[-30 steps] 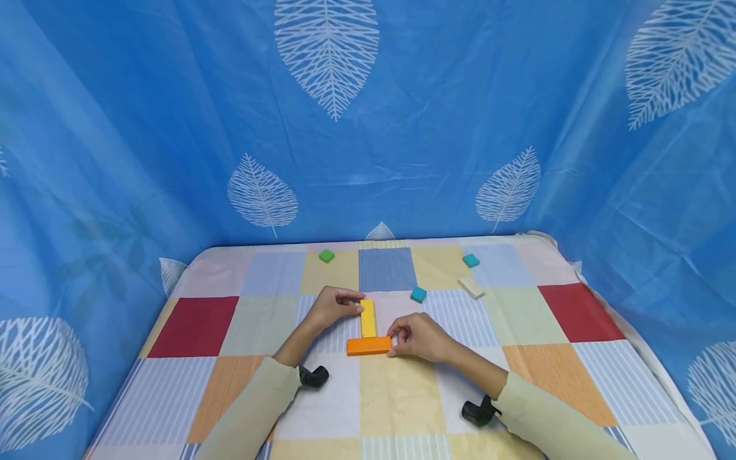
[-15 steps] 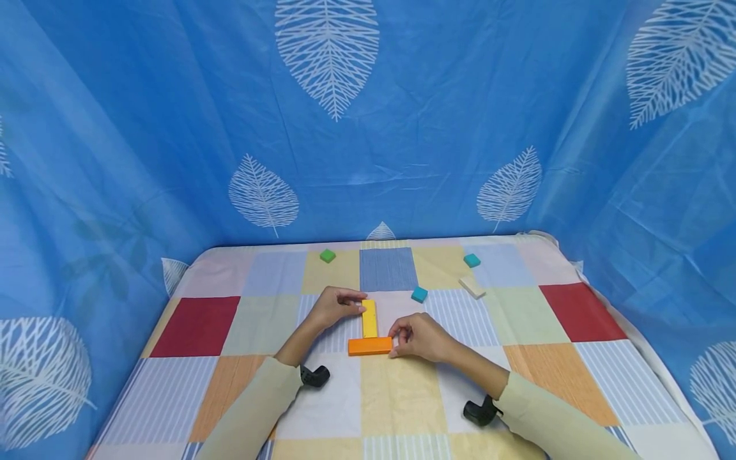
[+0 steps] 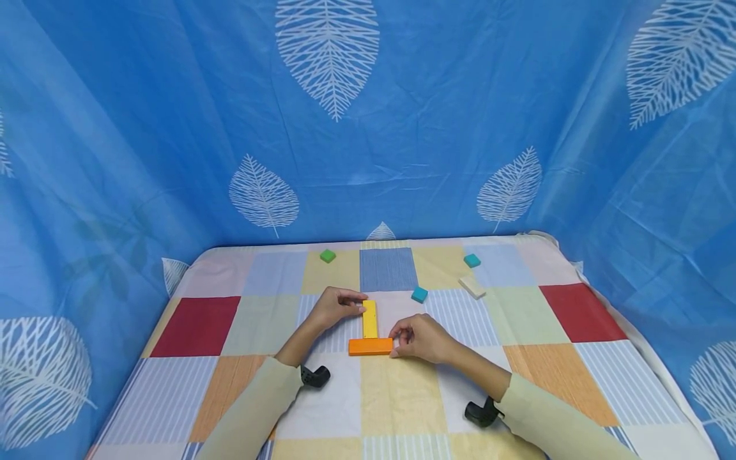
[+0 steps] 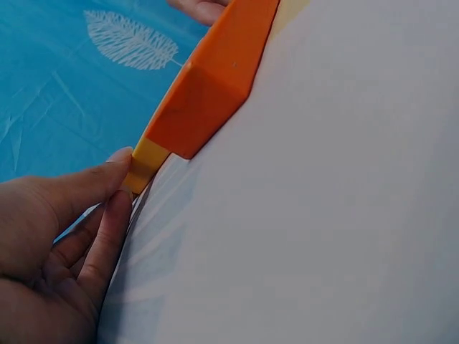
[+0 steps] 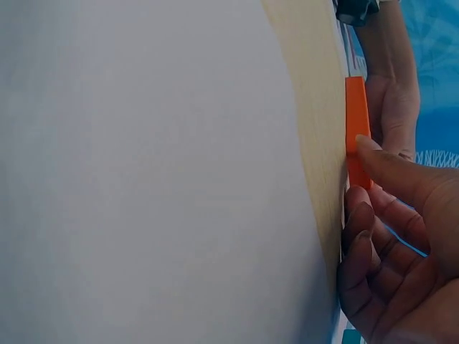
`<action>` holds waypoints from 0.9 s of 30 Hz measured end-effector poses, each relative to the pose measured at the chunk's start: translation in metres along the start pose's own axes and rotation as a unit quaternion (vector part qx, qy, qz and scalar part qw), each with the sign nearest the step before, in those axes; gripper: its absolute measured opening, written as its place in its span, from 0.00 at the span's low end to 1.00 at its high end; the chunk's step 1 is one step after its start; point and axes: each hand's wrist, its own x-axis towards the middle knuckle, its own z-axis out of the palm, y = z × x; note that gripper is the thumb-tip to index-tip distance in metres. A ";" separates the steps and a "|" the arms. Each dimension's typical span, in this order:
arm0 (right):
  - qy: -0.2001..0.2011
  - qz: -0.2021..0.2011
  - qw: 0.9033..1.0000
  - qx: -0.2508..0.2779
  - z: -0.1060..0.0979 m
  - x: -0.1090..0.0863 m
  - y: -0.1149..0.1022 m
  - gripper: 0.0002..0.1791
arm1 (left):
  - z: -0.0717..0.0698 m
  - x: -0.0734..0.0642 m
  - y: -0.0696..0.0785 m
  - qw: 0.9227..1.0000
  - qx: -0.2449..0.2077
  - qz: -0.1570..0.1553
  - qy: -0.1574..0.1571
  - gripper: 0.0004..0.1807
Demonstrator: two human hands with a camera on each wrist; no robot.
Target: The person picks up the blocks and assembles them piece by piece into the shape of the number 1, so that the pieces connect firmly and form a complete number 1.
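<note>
Near the mid. of a patchwork cloth (image 3: 324,409), the L hand (image 3: 333,308) had its thumb & a finger pinched on the far L corner of a yellow block (image 3: 370,321). The rest of that block lay flat, just R of the fingertips. Its near end met the long side of an orange block (image 3: 370,347), which lay crosswise, so the 2 made an upside-down T & looked like they touched. The R hand (image 3: 421,338) pinched the orange block's R end btwn thumb & finger, so most of it lay L of those tips. The other fingers there were curled in.

The cloth had lots of colors: a red square (image 3: 198,326) at L, & 1 more, the R red square (image 3: 583,312), way over. Btwn them, L to R, sat a green block (image 3: 328,256) nr the back, a teal block (image 3: 420,294), a cream block (image 3: 472,287), & a 2nd teal block (image 3: 472,260) just behind the cream one. Pale sleeves (image 3: 253,409) covered both arms. A blue curtain (image 3: 368,166) w/ white leaf prints (image 3: 328,51) hung at L, back & R.
</note>
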 end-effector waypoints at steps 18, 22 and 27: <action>-0.003 0.006 1.000 -0.011 0.000 0.000 -0.002 0.12 | -0.001 0.000 0.000 1.000 -0.009 0.020 -0.009 0.14; -0.002 0.006 1.000 -0.009 0.000 0.001 -0.001 0.12 | 0.000 0.000 0.000 1.000 -0.008 0.014 -0.009 0.14; -0.003 0.006 1.000 -0.007 0.001 0.001 0.000 0.12 | 0.000 0.000 0.000 1.000 -0.010 -0.002 -0.008 0.13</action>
